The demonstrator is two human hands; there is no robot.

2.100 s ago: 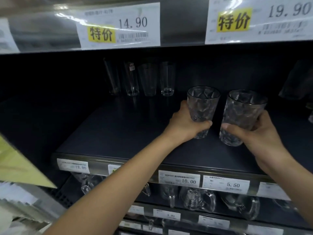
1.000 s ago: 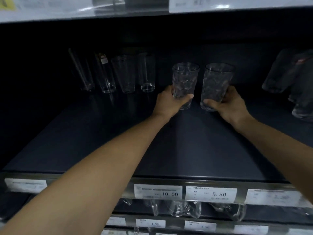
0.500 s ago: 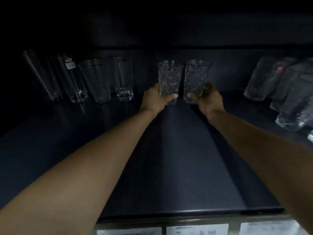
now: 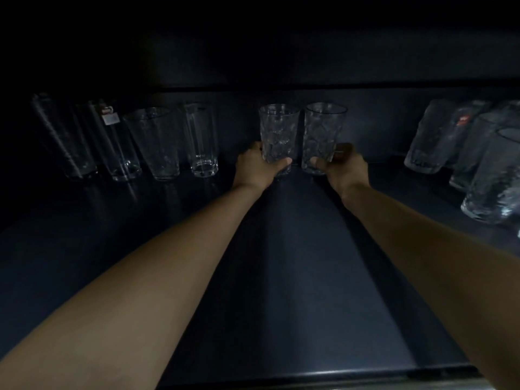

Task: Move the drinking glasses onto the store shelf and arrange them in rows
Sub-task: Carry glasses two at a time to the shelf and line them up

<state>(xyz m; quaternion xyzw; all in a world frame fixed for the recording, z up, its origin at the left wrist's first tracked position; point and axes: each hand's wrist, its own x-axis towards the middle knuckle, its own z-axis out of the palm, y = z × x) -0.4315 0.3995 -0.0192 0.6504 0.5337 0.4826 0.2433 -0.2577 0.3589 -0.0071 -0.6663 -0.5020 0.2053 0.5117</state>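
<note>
Chipping is the danger: the left hand has its grip curled round the left glass, the right hand round the right glass, just beside each other on the dim shelf.

Very dim frame, we note. The top and back are nearly black. Weak light from the open front catches the forearms and a paler strip of shelf, with arm shadows beside it. Faint glints show on the patterned glasses. Wide-angle bend tilts the left glasses outward, and the right-edge glasses are smeared.
</note>
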